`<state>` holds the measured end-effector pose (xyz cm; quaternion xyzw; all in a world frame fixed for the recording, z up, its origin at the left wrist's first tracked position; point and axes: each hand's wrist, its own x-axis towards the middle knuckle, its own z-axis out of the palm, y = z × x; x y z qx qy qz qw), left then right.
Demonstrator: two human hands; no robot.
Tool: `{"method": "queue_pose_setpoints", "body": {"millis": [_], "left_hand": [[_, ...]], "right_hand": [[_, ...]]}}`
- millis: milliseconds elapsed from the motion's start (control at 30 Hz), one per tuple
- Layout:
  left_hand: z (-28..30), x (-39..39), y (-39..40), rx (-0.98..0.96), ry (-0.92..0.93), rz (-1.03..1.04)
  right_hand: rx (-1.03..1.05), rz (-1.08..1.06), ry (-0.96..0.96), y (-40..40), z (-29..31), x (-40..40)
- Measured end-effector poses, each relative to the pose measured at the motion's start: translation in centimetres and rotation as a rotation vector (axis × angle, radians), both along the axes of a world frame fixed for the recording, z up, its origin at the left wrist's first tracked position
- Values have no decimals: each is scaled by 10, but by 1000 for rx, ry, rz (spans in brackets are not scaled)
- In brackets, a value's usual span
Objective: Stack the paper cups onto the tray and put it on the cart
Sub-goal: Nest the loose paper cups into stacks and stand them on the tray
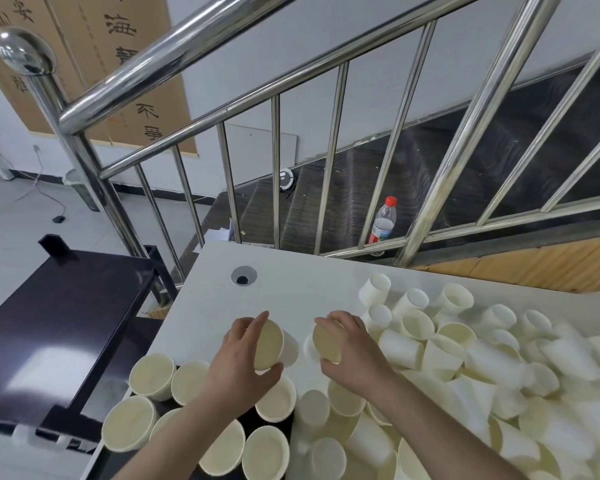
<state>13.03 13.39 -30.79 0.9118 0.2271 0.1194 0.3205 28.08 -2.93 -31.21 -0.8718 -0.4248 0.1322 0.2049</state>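
Nearest, upright cream paper cups [153, 376] stand on a dark tray [167, 405] at the white desk's [205, 296] near-left edge. Above it, the left hand [248, 355] grips 1 tilted cup [269, 344]; the right hand [347, 344] grips another [327, 342]. A loose heap of white paper cups [482, 358] spreads rightward. The dark cart [59, 313] stands left. A steel stair railing [274, 84] rises beyond.

White paper cups [499, 368] lie heaped on the table; upright cups [153, 375] stand grouped on a dark tray [184, 367].
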Motion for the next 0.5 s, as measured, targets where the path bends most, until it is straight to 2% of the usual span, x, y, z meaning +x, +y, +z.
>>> {"method": "queue_pose_setpoints", "body": {"millis": [133, 333, 500], "left_hand": [[10, -27, -4, -28, -25, 39], [9, -71, -6, -60, 3, 48], [3, -96, -9, -61, 48, 35]], "right_hand": [[108, 89, 52, -11, 27, -27], [0, 269, 140, -16, 38, -74], [-51, 312, 180, -12, 26, -97]]}}
